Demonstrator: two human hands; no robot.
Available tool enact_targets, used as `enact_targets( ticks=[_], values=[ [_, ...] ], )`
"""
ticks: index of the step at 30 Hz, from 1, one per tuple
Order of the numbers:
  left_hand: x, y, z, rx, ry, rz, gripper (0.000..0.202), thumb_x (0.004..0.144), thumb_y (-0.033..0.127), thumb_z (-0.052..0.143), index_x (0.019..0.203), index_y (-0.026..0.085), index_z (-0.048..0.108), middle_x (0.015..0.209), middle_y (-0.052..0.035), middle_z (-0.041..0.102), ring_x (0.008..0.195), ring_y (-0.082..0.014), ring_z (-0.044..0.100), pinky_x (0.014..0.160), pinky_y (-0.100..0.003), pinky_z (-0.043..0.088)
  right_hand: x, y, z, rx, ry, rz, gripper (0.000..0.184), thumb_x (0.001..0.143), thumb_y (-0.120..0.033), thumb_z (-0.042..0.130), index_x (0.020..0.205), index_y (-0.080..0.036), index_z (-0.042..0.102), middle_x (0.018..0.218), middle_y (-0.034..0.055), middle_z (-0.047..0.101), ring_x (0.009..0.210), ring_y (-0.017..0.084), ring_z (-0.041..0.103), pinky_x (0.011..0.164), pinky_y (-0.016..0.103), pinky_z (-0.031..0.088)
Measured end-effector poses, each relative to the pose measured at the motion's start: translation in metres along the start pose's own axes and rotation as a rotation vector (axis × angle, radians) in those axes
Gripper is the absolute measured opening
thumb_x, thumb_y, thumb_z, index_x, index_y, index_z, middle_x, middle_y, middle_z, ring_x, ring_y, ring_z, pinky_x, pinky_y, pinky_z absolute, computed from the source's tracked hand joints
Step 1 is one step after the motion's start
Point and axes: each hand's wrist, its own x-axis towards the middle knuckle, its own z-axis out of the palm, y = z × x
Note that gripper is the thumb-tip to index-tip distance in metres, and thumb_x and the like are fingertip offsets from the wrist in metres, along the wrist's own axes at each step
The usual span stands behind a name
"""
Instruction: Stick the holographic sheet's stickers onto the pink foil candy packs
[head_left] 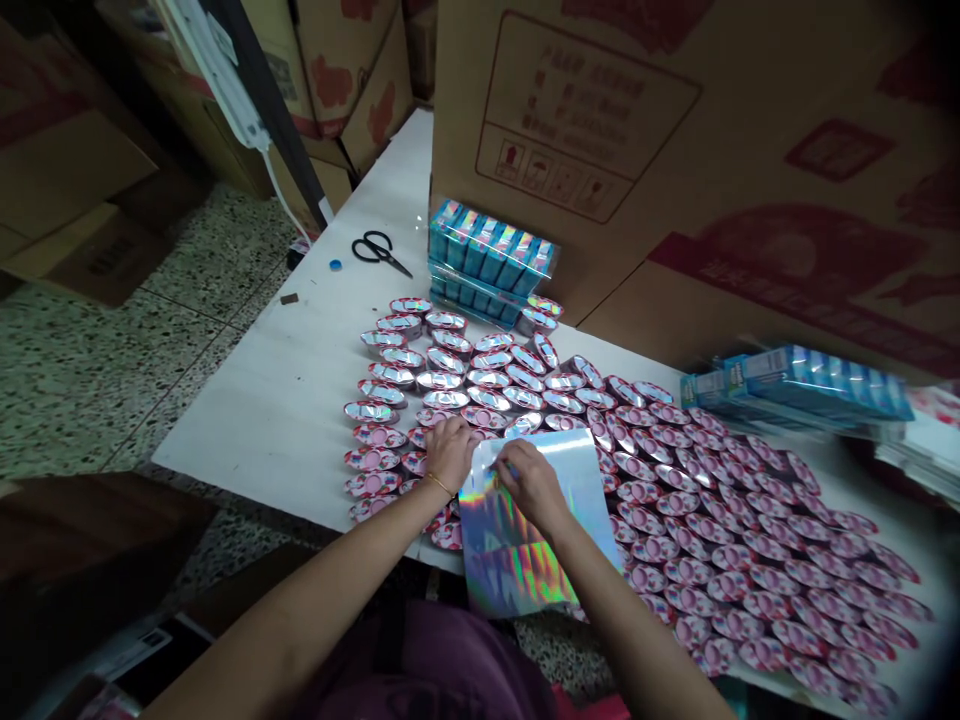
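A shiny silver holographic sheet point(536, 560) lies tilted over rows of small oval-topped boxes point(750, 540), its near edge past the table's front. My left hand point(450, 455) is closed at the sheet's upper left corner, fingers curled on its edge. Over the sheet's upper part, my right hand point(531, 485) has its fingertips pinched together near the surface; whatever is between them is too small to make out. Boxes towards the back carry shiny silver ovals on top, such as this silver-topped box point(442, 381). Those at front and right show pink ovals.
Black-handled scissors point(381, 252) and a blue cap point(335, 265) lie on the white table point(262, 400) at back left. A clear-wrapped pack of blue boxes point(487, 255) stands before a large carton point(570, 120). Another blue pack point(802, 385) is at right.
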Motion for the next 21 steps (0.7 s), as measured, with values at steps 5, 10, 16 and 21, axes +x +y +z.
enact_targets(
  ticks=[5, 10, 16, 21],
  values=[
    [0.002, -0.006, -0.01, -0.11, 0.001, 0.002, 0.018, 0.082, 0.033, 0.049, 0.086, 0.023, 0.063, 0.101, -0.0041, 0.058, 0.1, -0.0205, 0.046, 0.085, -0.035, 0.033, 0.008, -0.01, -0.04, 0.327, 0.063, 0.265, 0.012, 0.077, -0.022, 0.047, 0.066, -0.019, 0.052, 0.07, 0.0006, 0.052, 0.067, 0.013, 0.049, 0.059, 0.023, 0.039],
    [0.014, -0.011, -0.023, -0.667, -0.032, -0.151, 0.04, 0.087, 0.038, 0.03, 0.086, 0.019, 0.066, 0.096, -0.0034, 0.065, 0.094, -0.0169, 0.055, 0.087, -0.031, 0.039, 0.027, 0.005, -0.032, 0.623, 0.128, 0.492, 0.017, 0.071, -0.033, 0.052, 0.066, -0.018, 0.056, 0.062, -0.0003, 0.053, 0.059, 0.012, 0.048, 0.053, 0.023, 0.039],
    [0.029, -0.007, -0.031, -1.099, -0.073, -0.417, 0.043, 0.073, 0.054, 0.049, 0.081, 0.016, 0.066, 0.084, -0.0034, 0.067, 0.079, -0.016, 0.059, 0.073, -0.027, 0.044, 0.034, 0.007, -0.017, 0.839, 0.117, 0.597, 0.02, 0.066, -0.038, 0.058, 0.064, -0.017, 0.056, 0.056, -0.0021, 0.052, 0.054, 0.01, 0.048, 0.05, 0.021, 0.037],
    [0.036, -0.008, -0.031, -1.125, -0.187, -0.476, 0.043, 0.066, 0.053, 0.058, 0.08, 0.014, 0.065, 0.076, -0.0033, 0.066, 0.063, -0.0123, 0.055, 0.059, -0.024, 0.042, 0.037, 0.004, -0.015, 0.93, 0.085, 0.6, 0.022, 0.066, -0.039, 0.059, 0.066, -0.017, 0.056, 0.056, -0.0025, 0.053, 0.052, 0.009, 0.046, 0.05, 0.021, 0.036]
  ],
)
